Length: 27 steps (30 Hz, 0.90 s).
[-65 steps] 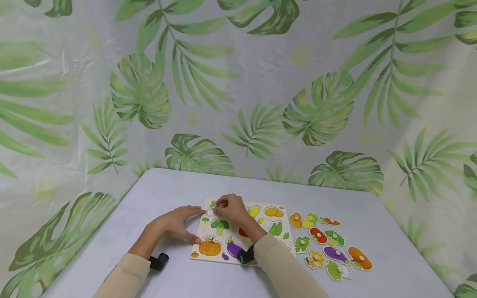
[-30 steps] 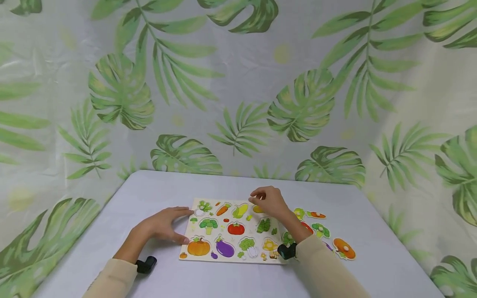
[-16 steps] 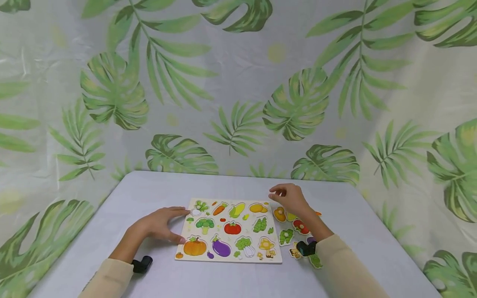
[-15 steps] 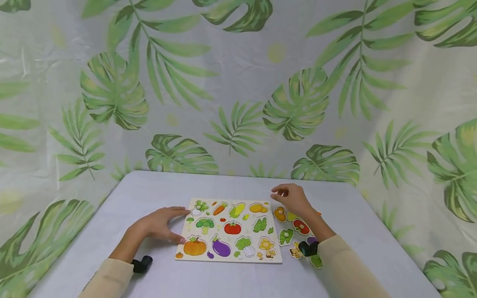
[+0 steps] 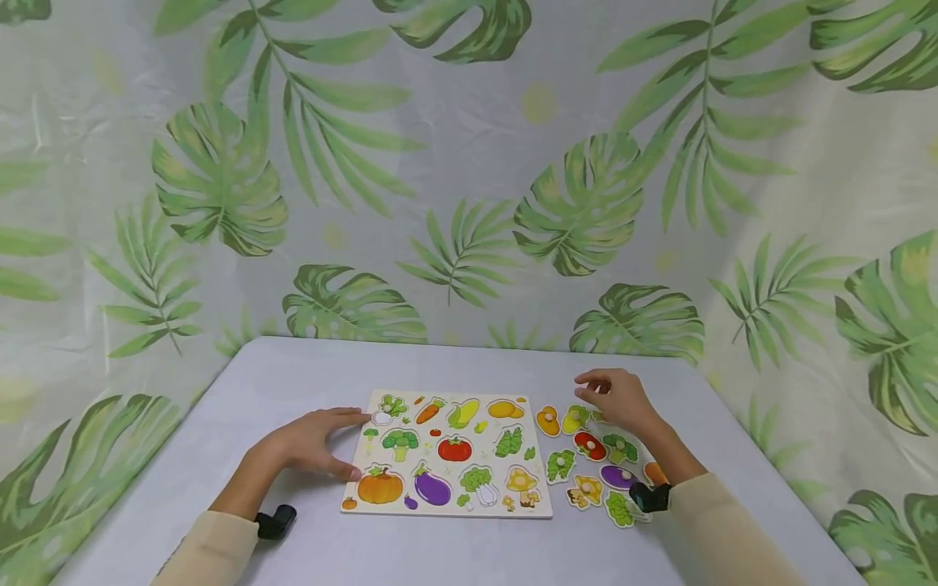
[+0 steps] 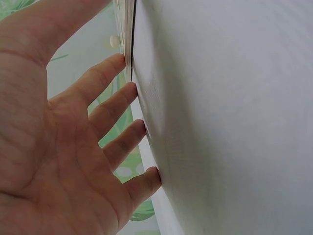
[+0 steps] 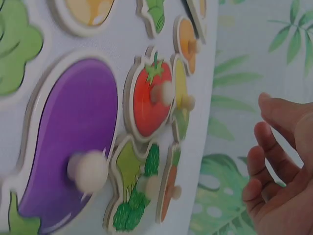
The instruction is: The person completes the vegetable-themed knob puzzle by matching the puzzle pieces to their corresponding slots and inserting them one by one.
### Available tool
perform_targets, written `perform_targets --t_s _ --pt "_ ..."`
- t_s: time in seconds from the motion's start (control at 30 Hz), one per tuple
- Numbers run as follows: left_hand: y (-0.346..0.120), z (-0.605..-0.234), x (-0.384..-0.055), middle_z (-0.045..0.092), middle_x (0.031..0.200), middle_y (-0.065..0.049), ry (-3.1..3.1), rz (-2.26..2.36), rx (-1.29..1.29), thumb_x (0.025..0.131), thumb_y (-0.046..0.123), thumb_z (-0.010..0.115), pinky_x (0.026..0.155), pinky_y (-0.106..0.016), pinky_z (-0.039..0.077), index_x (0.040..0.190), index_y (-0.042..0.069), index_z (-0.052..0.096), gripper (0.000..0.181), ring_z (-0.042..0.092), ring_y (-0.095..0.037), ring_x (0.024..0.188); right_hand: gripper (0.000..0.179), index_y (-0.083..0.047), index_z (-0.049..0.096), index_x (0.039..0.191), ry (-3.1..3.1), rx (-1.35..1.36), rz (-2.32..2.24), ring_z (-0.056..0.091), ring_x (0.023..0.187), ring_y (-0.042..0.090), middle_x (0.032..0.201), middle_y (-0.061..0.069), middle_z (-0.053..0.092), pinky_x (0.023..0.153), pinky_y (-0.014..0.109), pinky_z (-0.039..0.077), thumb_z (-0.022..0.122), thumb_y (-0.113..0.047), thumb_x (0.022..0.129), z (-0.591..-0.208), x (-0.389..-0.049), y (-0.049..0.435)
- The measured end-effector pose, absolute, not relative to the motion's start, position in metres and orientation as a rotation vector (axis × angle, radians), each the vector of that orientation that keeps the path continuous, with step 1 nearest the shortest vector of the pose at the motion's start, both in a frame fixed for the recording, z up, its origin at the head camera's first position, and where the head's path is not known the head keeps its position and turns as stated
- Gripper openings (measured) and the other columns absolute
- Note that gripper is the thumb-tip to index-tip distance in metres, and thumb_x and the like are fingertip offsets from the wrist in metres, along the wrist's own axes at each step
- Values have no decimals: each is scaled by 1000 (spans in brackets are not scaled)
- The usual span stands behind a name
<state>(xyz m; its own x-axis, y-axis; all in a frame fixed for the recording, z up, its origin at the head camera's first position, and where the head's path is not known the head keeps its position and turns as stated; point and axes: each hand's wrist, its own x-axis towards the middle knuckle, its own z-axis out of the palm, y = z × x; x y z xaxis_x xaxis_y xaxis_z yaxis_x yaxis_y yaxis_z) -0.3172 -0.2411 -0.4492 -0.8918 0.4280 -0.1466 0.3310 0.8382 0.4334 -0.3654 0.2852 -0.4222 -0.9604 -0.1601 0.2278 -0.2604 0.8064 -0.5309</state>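
My left hand (image 5: 311, 443) rests along the left edge of a vegetable puzzle board (image 5: 479, 460), fingers spread, thumb at the near-left corner. In the left wrist view, its fingertips (image 6: 117, 61) touch or nearly touch the board's side. A turnip-like piece (image 5: 388, 409) with a knob sits in the board's top-left slot. My right hand (image 5: 619, 399) hovers over the far side of the loose pieces, holding nothing, thumb and fingers loosely bent and apart. Nearest it lie a carrot piece (image 7: 169, 188), partly covered in the head view, and a broccoli piece (image 5: 619, 448).
Loose knobbed pieces lie right of the board: a tomato (image 5: 589, 446), an eggplant (image 5: 618, 477), a mushroom (image 5: 586, 491), a corn-like yellow one (image 5: 575, 419), an orange one (image 5: 547, 421) and several others. A leaf-patterned curtain (image 5: 469, 163) hangs behind the white table (image 5: 440, 553).
My right hand has left the turnip piece at the board's top left and travelled right, over the loose pieces. The left hand stays at the board's edge. The head view has turned slightly right.
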Motion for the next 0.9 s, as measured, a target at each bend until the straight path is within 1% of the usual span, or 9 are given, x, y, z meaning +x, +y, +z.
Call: perform_targets --t_s 0.3,0.57,0.7,0.9 --pt "-241 -449 -317 39 165 -12 2783 589 575 73 58 86 114 -77 29 154 25 49 96 35 -49 149 32 -3 74 121 -2829 263 845 52 77 19 93 9 68 55 25 45 72 -25 98 -430 -364 314" --pt "-241 -449 -319 39 164 -13 2782 595 583 72 57 87 113 -77 30 154 25 50 96 35 -50 149 32 -3 73 123 -2869 157 822 55 83 22 95 8 68 63 26 47 72 -24 98 -443 -365 336" --pt "-242 -450 -318 39 164 -13 2783 591 564 71 56 88 113 -78 31 153 25 50 96 35 -51 148 32 -3 73 122 -2887 122 820 56 84 22 94 8 67 67 28 48 72 -23 97 -448 -365 342" --pt "-242 -450 -318 39 165 -12 2789 600 586 72 57 88 113 -77 30 153 25 50 96 35 -51 149 33 -3 73 123 -2907 88 807 56 84 22 94 9 67 67 28 48 72 -24 97 -451 -365 349"
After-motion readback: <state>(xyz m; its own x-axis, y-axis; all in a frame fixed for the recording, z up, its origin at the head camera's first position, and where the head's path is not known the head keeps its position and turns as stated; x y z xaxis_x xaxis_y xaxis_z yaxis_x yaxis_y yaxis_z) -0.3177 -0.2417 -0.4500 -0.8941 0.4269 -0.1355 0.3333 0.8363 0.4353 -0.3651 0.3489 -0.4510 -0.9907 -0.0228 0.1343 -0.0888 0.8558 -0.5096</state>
